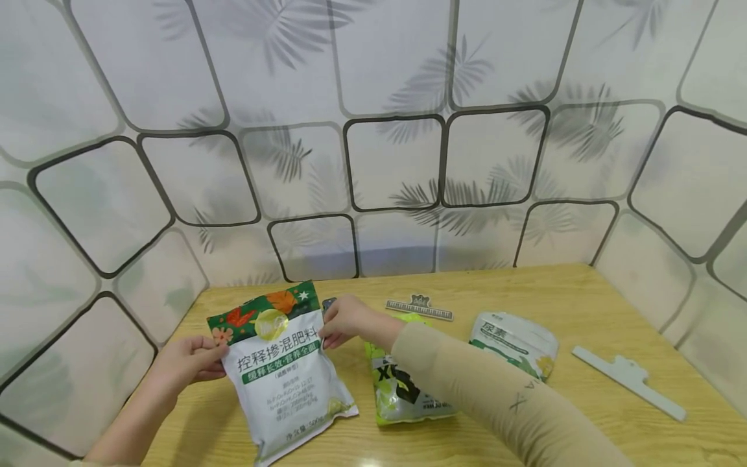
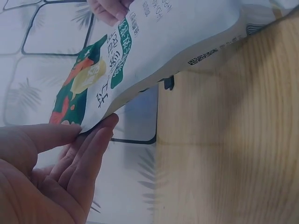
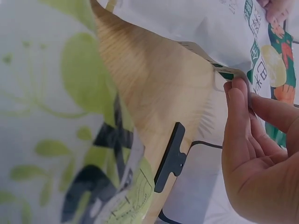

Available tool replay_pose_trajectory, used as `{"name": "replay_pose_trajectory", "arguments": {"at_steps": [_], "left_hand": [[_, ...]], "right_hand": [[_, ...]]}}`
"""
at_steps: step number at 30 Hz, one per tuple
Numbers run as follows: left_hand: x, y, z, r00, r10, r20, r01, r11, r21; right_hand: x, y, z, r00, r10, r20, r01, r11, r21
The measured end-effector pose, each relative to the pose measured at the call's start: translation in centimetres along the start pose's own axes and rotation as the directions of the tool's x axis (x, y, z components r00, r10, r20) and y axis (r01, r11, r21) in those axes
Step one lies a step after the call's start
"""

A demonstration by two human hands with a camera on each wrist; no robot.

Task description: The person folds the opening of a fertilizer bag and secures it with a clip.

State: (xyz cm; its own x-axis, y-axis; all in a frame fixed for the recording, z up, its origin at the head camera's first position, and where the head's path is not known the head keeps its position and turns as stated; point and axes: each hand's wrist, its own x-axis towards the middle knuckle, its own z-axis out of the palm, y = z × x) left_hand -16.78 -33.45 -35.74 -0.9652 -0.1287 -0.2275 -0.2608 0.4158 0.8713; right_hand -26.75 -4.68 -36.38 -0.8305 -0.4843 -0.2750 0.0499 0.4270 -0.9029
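Observation:
A white fertilizer bag (image 1: pixel 292 389) with a green, flower-printed top band stands tilted on the left of the table, its printed face toward me. My left hand (image 1: pixel 189 363) pinches its left edge just below the band. On the opposite edge, at about the same height, my right hand (image 1: pixel 350 321) pinches the bag between thumb and fingers. The left wrist view shows the left thumb on the front and fingers (image 2: pixel 100 144) behind. Partly under my right forearm lies a lime-green and white bag (image 1: pixel 403 389).
A dark clip (image 3: pixel 170 158) lies behind the fertilizer bag. Farther back is a patterned long clip (image 1: pixel 420 308). Right of the green bag lies a white bag (image 1: pixel 513 347) with green print, and beyond it a pale long clip (image 1: pixel 630 383). Patterned fabric (image 1: pixel 397 168) walls the table.

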Motion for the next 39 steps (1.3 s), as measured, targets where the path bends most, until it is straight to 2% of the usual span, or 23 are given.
{"name": "replay_pose_trajectory", "arguments": {"at_steps": [16, 22, 39], "left_hand": [[0.4, 1.8, -0.3, 0.996, 0.092, -0.007, -0.091, 0.993, 0.081], [0.3, 2.7, -0.4, 0.991, 0.133, -0.013, -0.131, 0.986, 0.103], [0.6, 4.0, -0.1, 0.982, 0.185, -0.025, -0.181, 0.976, 0.118]], "right_hand": [[0.0, -0.3, -1.3, 0.999, -0.047, -0.018, 0.046, 0.998, -0.052], [-0.2, -0.7, -2.1, 0.997, -0.068, -0.023, 0.067, 0.997, -0.037], [-0.9, -1.2, -3.1, 0.993, -0.112, -0.036, 0.109, 0.991, -0.072]]}}
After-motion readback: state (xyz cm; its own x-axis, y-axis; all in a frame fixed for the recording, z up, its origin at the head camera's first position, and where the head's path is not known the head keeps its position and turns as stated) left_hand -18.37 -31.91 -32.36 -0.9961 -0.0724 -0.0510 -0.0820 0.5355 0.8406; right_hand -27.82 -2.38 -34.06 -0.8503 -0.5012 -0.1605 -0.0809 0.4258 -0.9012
